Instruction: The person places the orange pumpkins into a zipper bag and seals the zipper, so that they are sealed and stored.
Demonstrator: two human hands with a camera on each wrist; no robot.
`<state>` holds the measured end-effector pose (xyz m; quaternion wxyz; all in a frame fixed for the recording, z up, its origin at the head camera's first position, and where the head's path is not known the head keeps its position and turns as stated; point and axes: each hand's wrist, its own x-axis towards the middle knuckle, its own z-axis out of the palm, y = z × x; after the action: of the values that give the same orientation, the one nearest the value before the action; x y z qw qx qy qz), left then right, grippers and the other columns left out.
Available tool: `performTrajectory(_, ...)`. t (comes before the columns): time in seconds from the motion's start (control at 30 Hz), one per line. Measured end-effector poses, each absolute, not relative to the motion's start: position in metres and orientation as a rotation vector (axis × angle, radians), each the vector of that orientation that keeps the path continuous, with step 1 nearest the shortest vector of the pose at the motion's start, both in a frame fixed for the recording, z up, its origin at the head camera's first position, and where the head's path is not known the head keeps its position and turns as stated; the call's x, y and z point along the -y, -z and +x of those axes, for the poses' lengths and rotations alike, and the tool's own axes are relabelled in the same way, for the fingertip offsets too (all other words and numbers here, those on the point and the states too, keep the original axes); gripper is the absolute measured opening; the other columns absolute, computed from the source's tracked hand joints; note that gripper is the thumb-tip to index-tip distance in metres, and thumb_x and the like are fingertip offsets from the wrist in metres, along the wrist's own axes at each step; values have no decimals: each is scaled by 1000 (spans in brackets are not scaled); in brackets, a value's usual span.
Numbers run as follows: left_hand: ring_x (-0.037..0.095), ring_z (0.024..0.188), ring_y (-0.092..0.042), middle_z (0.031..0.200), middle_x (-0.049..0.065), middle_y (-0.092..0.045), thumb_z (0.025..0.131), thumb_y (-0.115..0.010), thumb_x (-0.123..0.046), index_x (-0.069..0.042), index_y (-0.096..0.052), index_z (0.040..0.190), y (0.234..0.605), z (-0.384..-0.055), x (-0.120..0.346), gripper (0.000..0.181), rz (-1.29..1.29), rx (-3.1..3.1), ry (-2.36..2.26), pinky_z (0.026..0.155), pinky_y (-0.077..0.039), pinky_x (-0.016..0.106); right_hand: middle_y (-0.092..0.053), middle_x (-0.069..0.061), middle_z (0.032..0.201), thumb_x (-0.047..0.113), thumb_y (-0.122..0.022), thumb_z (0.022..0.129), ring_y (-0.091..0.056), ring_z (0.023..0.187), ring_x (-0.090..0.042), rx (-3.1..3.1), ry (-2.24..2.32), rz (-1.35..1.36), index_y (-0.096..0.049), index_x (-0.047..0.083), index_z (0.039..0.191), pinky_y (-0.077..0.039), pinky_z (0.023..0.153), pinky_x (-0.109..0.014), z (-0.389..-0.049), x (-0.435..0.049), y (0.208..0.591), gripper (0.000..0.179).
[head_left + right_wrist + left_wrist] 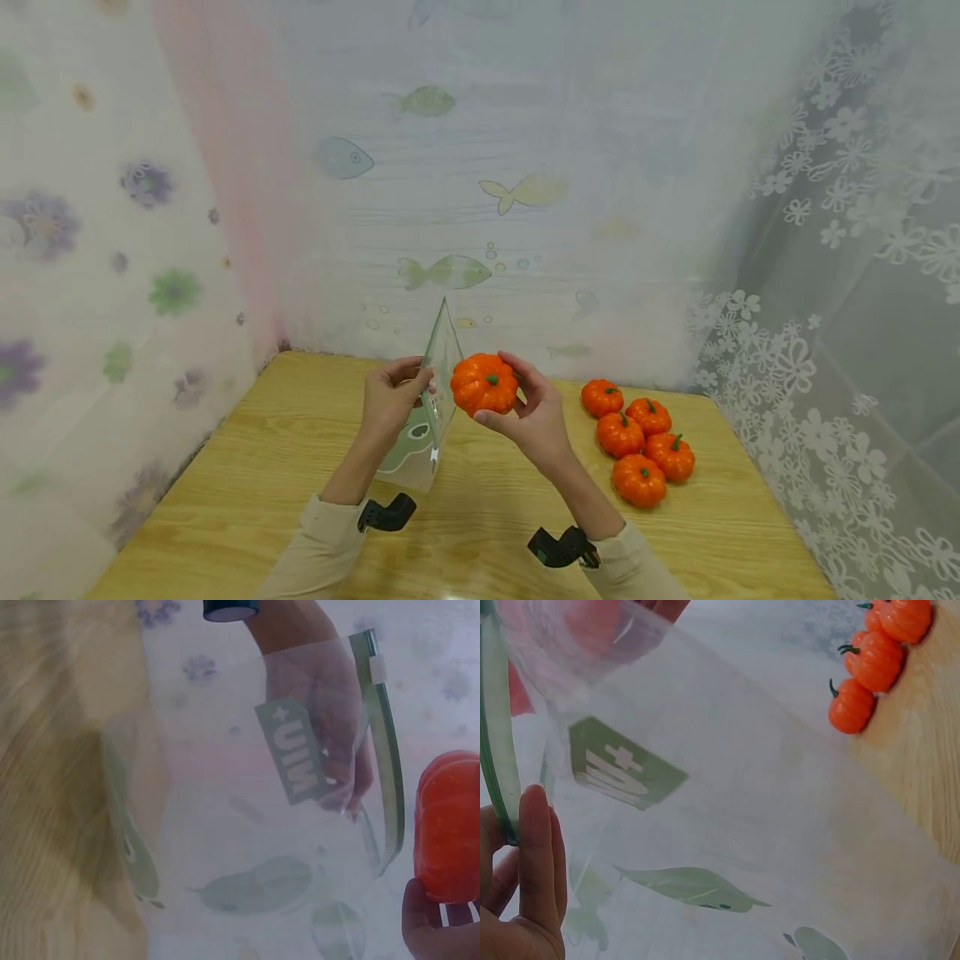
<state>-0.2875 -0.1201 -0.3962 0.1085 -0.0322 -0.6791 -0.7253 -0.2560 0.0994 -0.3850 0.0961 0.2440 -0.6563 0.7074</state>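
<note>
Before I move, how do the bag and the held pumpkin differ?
The bag is see-through with green prints; the pumpkin is solid, glossy orange.
The bag is larger and thin-walled; the pumpkin is compact, round and ribbed.
The left hand grips the bag; the right hand holds the pumpkin.
Shared: both show some green.

Setting: curtained-off nook, room type indeterminate. Wood-grain tabletop (255, 467) bounded by fish-print hanging (510, 167) behind, flower-print hanging (112, 275) at left, translucent white-flowered hanging (847, 275) at right.
</note>
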Motion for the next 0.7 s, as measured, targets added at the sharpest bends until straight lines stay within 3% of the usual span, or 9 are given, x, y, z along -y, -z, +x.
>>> performTrajectory(0.3, 6, 67, -68, 93, 16, -73, 96, -71, -7, 7, -70, 120, 396, -286, 119, 28, -106, 2000, 2112, 60, -57, 19, -56, -18, 142, 23, -91, 78, -57, 124, -20, 1962, -2032, 834, -50, 2, 146, -54, 102, -29, -262, -89, 376, 82)
performTrajectory(0.53, 7, 63, -68, 87, 2, -72, 96, -70, -3, 8, -69, 122, 395, -286, 119, 28, -128, 1984, 2154, 60, -58, 20, -56, -15, 143, 18, -90, 80, -55, 129, -25, 2008, -1993, 851, -49, 0, 147, -53, 103, -28, -265, -83, 372, 81)
performTrajectory(0.7, 6, 67, -69, 90, 4, -73, 97, -70, -7, 7, -68, 123, 393, -286, 120, 30, -137, 2021, 2129, 62, -59, 20, -57, -11, 144, 11, -89, 79, -53, 131, -26, 2068, -1930, 807, -51, 4, 147, -51, 104, -28, -268, -85, 372, 78)
